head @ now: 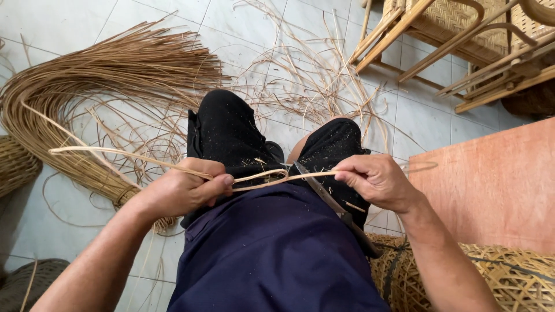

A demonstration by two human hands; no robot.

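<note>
Hands pinch rattan strip against knife edge over lap.

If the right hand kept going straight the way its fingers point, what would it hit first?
The right hand points toward the left hand along the thin pale rattan strip. It would likely meet the grey metal knife blade first, though depth is unclear.

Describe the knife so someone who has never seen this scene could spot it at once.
Start at the dark cloth over the lap. The knife lies slanting across it beside the right hand, tip up near the pale cane strip stretched between both hands. It is the only grey metal blade among tan strands.
</note>
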